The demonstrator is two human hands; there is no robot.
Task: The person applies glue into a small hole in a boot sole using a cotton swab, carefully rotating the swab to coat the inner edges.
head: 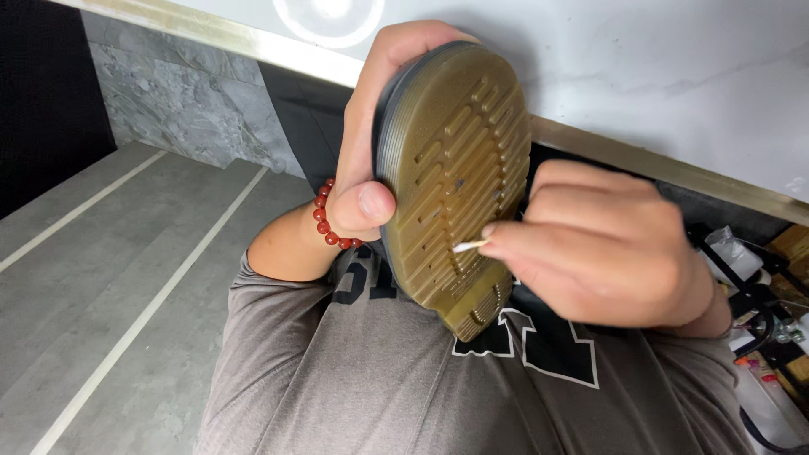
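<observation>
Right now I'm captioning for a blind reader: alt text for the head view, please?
A left hand holds a shoe with its tan ridged sole facing up, while the right hand pokes a thin pale stick into the tread. A red bead bracelet circles the left wrist, above a grey shirt.

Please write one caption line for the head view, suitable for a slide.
Left hand holds a shoe sole-up while the right hand picks its tread with a thin white stick.

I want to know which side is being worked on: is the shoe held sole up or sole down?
Sole up. The shoe shows its ridged tan tread to the camera, gripped by the left hand, while the right hand presses a small white stick into it.
</observation>
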